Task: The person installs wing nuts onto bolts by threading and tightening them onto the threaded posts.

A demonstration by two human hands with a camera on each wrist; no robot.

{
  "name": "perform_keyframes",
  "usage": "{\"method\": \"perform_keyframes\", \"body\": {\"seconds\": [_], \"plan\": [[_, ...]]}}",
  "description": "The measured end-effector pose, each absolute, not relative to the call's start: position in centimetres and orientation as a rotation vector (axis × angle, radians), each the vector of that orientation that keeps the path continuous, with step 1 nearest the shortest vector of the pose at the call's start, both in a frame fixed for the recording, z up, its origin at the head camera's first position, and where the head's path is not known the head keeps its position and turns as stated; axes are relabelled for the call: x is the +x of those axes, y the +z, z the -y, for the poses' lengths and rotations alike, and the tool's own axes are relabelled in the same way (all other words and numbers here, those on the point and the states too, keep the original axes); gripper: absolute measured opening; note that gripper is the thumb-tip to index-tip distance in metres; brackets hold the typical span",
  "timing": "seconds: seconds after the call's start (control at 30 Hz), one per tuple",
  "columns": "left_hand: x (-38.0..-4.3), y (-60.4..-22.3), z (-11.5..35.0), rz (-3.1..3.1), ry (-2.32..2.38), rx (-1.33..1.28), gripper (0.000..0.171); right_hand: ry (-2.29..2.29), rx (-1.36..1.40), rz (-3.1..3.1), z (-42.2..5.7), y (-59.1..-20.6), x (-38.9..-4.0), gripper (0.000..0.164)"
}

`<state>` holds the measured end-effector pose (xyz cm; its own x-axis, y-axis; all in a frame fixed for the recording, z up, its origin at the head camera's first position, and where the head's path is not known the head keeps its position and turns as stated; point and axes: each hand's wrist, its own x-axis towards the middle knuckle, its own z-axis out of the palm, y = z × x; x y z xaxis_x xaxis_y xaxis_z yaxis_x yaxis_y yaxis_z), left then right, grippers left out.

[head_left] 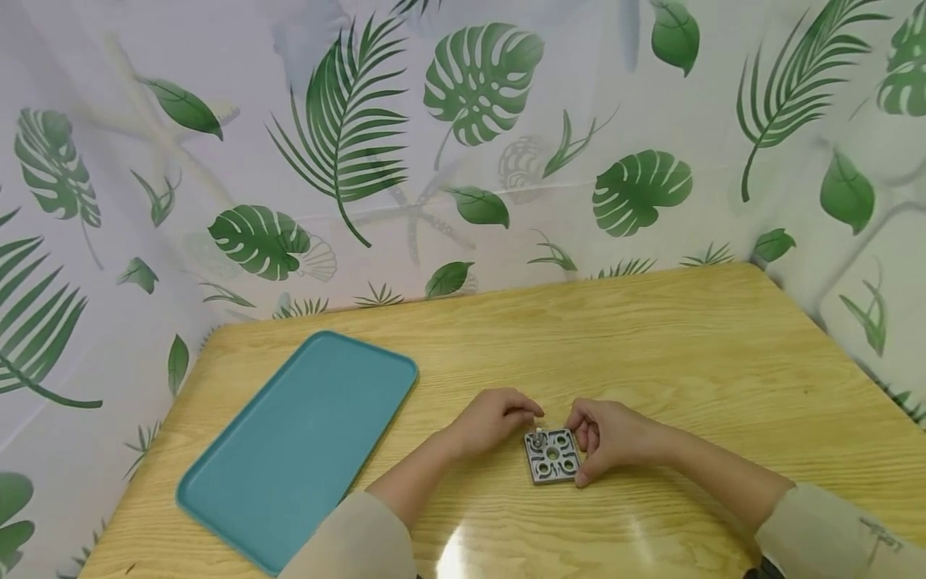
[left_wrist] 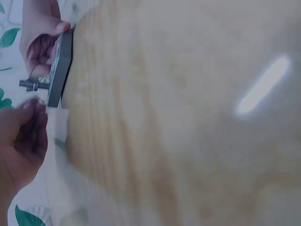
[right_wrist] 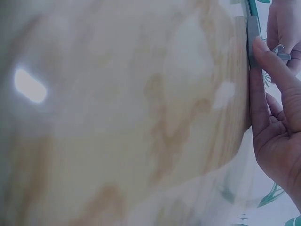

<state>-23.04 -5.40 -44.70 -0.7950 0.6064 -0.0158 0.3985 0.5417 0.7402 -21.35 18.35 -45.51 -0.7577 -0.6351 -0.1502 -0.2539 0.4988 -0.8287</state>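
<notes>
A square grey metal plate [head_left: 553, 456] with several round holes and dark grooves lies on the table. From its far left corner a threaded bolt [left_wrist: 29, 84] with a nut stands up. My right hand [head_left: 615, 434] grips the plate's right side, thumb at the near corner and fingers along the far edge. Beside the bolt, my left hand [head_left: 499, 416] has its fingers bent, with the fingertips right by the bolt's top. I cannot tell whether those fingertips pinch something small.
To the left of the hands a blue-green rectangular tray [head_left: 304, 442] lies on the wooden table [head_left: 651, 338]. A leaf-printed cloth [head_left: 550, 145] hangs behind the table's far edge and along its sides.
</notes>
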Motion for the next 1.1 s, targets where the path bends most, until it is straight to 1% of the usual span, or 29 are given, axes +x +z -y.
{"method": "perform_keyframes", "body": {"seconds": [0.1,0.2,0.27,0.33,0.43,0.47,0.6,0.7,0.8,0.9,1.0,1.1], "plan": [[-21.5,-44.8,5.2,-2.712,1.084,0.750,0.022,-1.183,-0.704,-2.293,-18.4,-45.5,-21.3,0.058],[-19.8,-44.5,5.1,-2.886,0.939,0.714,0.019,-1.209,-0.688,-2.269,-18.3,-45.4,-21.3,0.057],[-18.7,-44.4,5.0,-2.901,0.897,0.697,0.018,-1.209,-0.694,-2.270,-18.3,-45.4,-21.4,0.057],[-17.9,-44.3,4.8,-2.859,0.948,0.646,0.021,-1.197,-0.707,-2.276,-18.3,-45.4,-21.4,0.057],[-17.2,-44.4,4.4,-2.811,1.049,0.596,0.027,-1.175,-0.724,-2.294,-18.3,-45.4,-21.5,0.056],[-17.1,-44.5,4.3,-2.810,1.073,0.591,0.026,-1.172,-0.724,-2.295,-18.4,-45.5,-21.5,0.056],[-17.1,-44.8,4.2,-2.831,1.124,0.616,0.016,-1.183,-0.726,-2.280,-18.4,-45.4,-21.4,0.057],[-17.5,-44.8,4.5,-2.845,1.090,0.740,0.010,-1.188,-0.723,-2.268,-18.4,-45.3,-21.4,0.057],[-18.6,-44.6,5.1,-2.822,0.986,0.942,0.010,-1.195,-0.717,-2.261,-18.4,-45.2,-21.5,0.058],[-20.5,-44.1,5.7,-2.699,0.909,1.116,0.012,-1.207,-0.714,-2.252,-18.4,-45.2,-21.5,0.058],[-22.5,-43.6,6.0,-2.527,0.899,1.205,0.015,-1.203,-0.720,-2.252,-18.5,-45.2,-21.5,0.058],[-23.9,-43.4,5.9,-2.395,0.909,1.239,0.017,-1.198,-0.728,-2.248,-18.4,-45.2,-21.4,0.057]]}}
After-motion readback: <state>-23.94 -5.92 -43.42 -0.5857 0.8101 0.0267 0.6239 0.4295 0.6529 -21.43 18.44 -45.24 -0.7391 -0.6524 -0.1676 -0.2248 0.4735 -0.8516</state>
